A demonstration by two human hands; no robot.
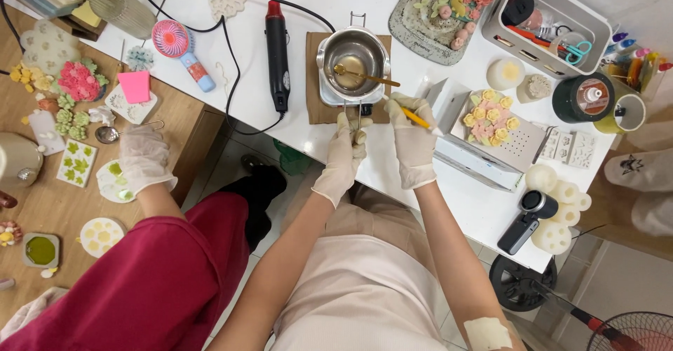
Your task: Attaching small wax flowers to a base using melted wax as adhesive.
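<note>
My left hand (343, 156), in a white glove, grips the handle of a small steel melting pot (352, 56) that sits on a little hot plate over a brown mat (314, 77). A gold spoon (364, 76) rests in the pot's pale liquid. My right hand (412, 140), also gloved, pinches a thin yellow stick (415, 117) just right of the pot's handle, next to a white box (468, 156) topped with yellow and pink wax flowers (488, 117).
A black heat gun (278, 49) and a pink handheld fan (179, 48) lie left of the pot. A co-worker in red rests a gloved hand (144, 156) on the wooden table among flower moulds. A white organiser tray (557, 21), candles and a fan stand right.
</note>
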